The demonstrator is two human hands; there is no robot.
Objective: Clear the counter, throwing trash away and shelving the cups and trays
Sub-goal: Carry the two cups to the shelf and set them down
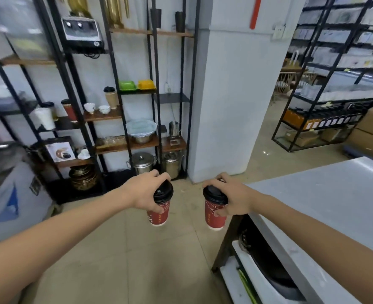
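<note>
Gripping a lidded red paper cup in each hand, a person stands on a tiled floor (119, 249) facing a set of black metal shelves (115, 84). The left hand (142, 193) clasps its red cup (159, 213) from above, fingers curled over the black lid and the thumb pressed against the printed sleeve; the cup hangs upright, clear of any surface. Just beside it, the right hand (236, 199) grasps the second red cup (215, 215) the same way, fingers over the lid's far edge and thumb on the side, near the corner of a grey counter (334, 205) that runs along the right of the frame.

On the shelves behind, from left: a white cup (44, 118), a red cup with a dark lid (69, 109), two white teacups (96, 108) and a brown lidded cup (110, 98). One level higher sit a green tray (127, 85) and a yellow tray (146, 84), side by side. Lower down, a covered steel bowl (141, 131) rests on a wooden board above two steel pots (157, 163) at floor level. A white pillar (236, 95) stands between the shelving and a storeroom rack (334, 73) at far right.
</note>
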